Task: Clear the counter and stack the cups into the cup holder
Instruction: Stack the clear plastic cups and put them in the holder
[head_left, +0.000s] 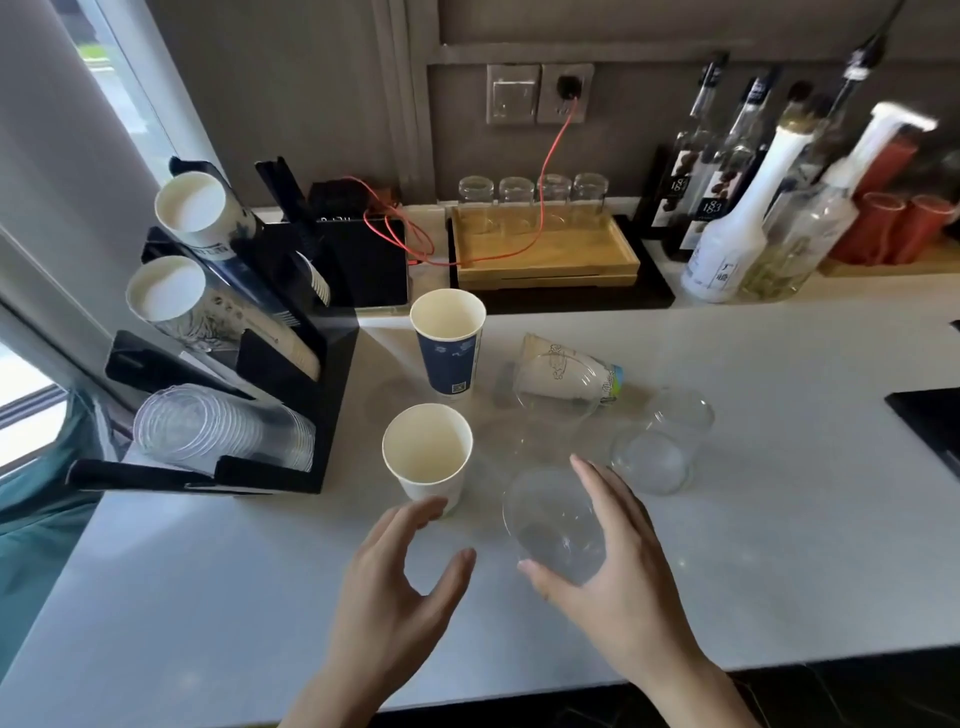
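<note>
I count two paper cups upright on the tabletop (727, 519) — a blue one (450, 347) and a white one (427, 453) — plus a third paper cup (563, 370) lying on its side. Clear plastic cups are harder to count; I make out at least three, all empty. My right hand (608, 561) curls around the nearest clear cup (553, 522). My left hand (402, 577) is open, holding nothing, its fingertips near the white cup. The black cup holder (291, 415) at left carries three stacks: two of paper cups, one of clear cups.
</note>
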